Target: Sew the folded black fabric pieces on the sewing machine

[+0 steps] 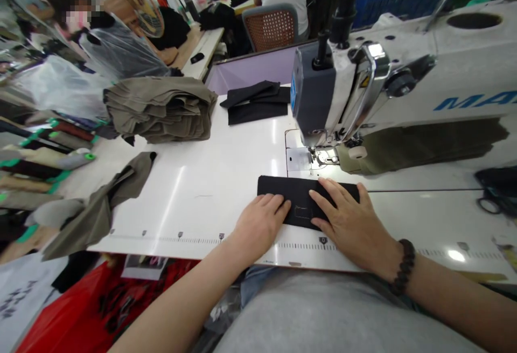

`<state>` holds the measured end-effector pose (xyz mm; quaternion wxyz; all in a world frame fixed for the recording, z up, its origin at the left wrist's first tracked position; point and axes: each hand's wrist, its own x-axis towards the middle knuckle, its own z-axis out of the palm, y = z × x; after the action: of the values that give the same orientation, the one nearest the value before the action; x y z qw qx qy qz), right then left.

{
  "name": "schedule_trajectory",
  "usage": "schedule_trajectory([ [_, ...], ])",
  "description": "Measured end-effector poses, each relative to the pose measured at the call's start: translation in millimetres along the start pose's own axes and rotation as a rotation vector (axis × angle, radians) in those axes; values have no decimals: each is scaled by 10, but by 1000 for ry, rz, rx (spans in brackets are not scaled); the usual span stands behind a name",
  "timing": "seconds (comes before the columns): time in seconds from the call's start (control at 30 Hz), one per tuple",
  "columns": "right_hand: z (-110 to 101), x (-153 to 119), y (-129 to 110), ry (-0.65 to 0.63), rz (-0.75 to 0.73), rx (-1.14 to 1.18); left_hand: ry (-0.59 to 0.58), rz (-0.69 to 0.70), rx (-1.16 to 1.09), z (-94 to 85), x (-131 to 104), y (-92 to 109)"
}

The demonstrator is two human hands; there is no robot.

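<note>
A black fabric strip [301, 194] with a small rectangular stitched outline lies flat on the white sewing table, just in front of the needle area. My left hand [262, 221] presses on its left end, fingers flat and thumb toward the middle. On the right part of the same strip rests my right hand [347, 215], fingers spread over the cloth, a dark beaded bracelet [404, 267] at the wrist. Behind the strip stands the sewing machine [323, 94], its lit presser foot [319, 156] apart from the fabric.
Folded black pieces [258, 102] lie left of the machine head. A tall stack of olive-grey cloth [159, 108] stands farther left, with a loose grey-green piece [105, 202] at the table edge. Olive fabric [424, 145] sits under the machine arm. Thread cones [44, 167] line the left side.
</note>
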<state>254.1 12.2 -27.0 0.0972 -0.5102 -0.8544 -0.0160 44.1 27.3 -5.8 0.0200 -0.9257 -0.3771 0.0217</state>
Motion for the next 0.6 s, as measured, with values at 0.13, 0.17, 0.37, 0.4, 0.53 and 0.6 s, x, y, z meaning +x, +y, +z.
schedule_trajectory([
  [0.13,-171,181,115,-57,-37,30,6,-182,25,21,358,-214],
  [0.17,-191,241,175,-80,-81,46,-15,-191,19,34,456,-286],
  [0.37,-54,489,555,-34,-330,57,-37,-111,-4,9,930,-516],
  [0.4,-19,499,595,-2,-333,58,-18,-65,-19,-8,973,-510],
  [0.53,52,494,669,69,-328,57,9,68,-94,-31,1031,-423],
  [0.6,53,488,676,82,-333,63,39,49,-114,-3,1015,-383],
])
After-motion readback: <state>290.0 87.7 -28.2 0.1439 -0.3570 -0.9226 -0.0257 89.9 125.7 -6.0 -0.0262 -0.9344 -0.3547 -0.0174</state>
